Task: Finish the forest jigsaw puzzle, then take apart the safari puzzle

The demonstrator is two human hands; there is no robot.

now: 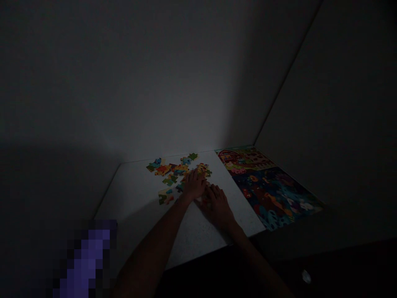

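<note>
Colourful jigsaw puzzle pieces [163, 170] lie loose in a cluster on the white tabletop [133, 190]. Over the right part of that cluster my left hand [194, 186] rests palm down, fingers stretched forward and slightly apart. Close beside it, my right hand [219, 207] lies low over the table with its fingers extended, near pieces at its thumb side. What lies under both palms is hidden. One puzzle piece [192, 157] sits at the far edge of the cluster, and others lie left of my left wrist. The dim light blurs the details.
Two colourful picture sheets, a farm scene [248, 159] and a darker blue scene [276, 196], cover the table's right end. Walls [173, 82] rise behind and to the right. A pixelated purple shape [83, 265] fills the lower left. A small pale object [306, 276] shows below the table.
</note>
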